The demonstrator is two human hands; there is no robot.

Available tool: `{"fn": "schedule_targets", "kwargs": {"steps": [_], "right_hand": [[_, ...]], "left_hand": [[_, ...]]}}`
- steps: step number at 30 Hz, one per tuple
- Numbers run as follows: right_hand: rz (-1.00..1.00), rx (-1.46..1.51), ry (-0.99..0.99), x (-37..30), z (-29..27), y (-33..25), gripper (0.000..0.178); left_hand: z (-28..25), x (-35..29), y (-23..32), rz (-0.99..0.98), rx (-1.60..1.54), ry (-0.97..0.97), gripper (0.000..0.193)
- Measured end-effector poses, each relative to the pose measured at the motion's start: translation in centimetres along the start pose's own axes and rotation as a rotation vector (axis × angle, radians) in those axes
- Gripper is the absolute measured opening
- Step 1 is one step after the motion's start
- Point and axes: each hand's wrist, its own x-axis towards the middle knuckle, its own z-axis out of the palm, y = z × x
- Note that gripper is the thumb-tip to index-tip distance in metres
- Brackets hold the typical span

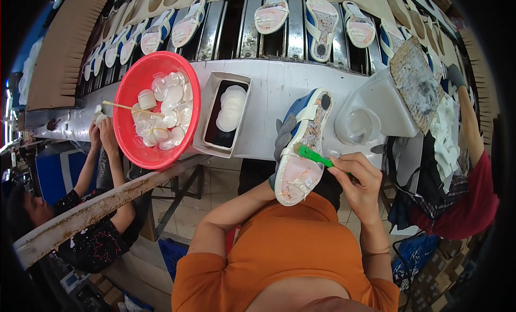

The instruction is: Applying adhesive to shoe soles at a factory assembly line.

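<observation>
A blue and white sandal (296, 175) is turned bottom up in front of me, its speckled underside facing upward. My left hand (284, 137), in a grey glove, grips it from its left side. My right hand (359, 178) is bare and pinches a small brush with a green handle (316, 156). The brush's bristle end rests against the underside near the middle, beside a white strap. To the right of the sandal, a round translucent cup (359, 125) sits by a whitish plastic container (387, 105).
A red basin (195, 89) holds white discs and a thin stick. Beside it, a white box (246, 105) contains more pale discs. Several similar sandals line a metal roller conveyor (295, 27) beyond the table. Co-workers sit at left and right; a rusty metal bar (80, 218) crosses the left side.
</observation>
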Motion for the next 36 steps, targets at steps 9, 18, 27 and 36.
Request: {"fn": "schedule_targets", "kwargs": {"steps": [9,18,27,36], "right_hand": [[-0.071,-0.133,0.024,0.4,-0.6,-0.7,0.020],[-0.100,-0.089,-0.075,0.2,-0.7,-1.4,0.018],[0.052,0.190,-0.084,-1.2,-0.4,-1.1,0.012],[-0.358,-0.213,-0.073,0.2,-0.2,-4.0,0.014]], "left_hand": [[1.0,1.0,-0.3,0.132,0.250,-0.063,0.040],[1.7,0.8,-0.3,0.212,0.497,-0.055,0.040],[2.0,1.6,0.0,0.285,0.801,-0.011,0.040],[2.7,1.9,0.0,0.375,1.144,0.038,0.040]]}}
